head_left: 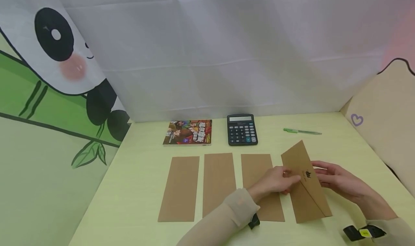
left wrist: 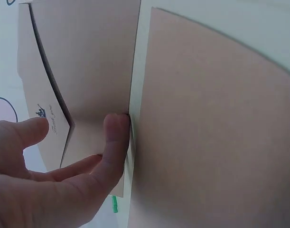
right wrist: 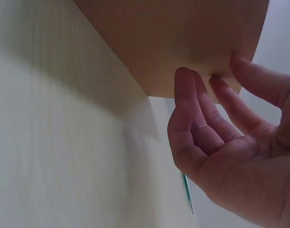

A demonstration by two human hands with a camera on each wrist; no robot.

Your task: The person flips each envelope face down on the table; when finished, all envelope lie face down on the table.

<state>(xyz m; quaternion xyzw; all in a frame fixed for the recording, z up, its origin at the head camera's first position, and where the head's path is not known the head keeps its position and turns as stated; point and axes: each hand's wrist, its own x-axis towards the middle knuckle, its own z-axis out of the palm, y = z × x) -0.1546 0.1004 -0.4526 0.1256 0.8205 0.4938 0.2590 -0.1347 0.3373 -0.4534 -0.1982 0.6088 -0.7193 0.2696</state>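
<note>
A brown kraft envelope (head_left: 306, 197) with a crown print stands tilted at the right of a row, its right side raised off the table. My left hand (head_left: 279, 181) grips it by the left side; in the left wrist view the thumb lies by the print on the flap and a fingertip is at the edge. From the right, my right hand (head_left: 345, 184) touches the envelope's back with loosely bent fingers (right wrist: 185, 90), seen in the right wrist view. Three more brown envelopes lie flat to the left: the nearest (head_left: 259, 163), partly under my left arm, the middle (head_left: 218, 177) and the farthest (head_left: 179, 188).
Behind the row lie a colourful book (head_left: 188, 132), a black calculator (head_left: 242, 129) and a green pen (head_left: 302, 132). A white cloth (head_left: 207, 58) hangs along the back of the pale table (head_left: 120, 202). Printed panels stand at both sides.
</note>
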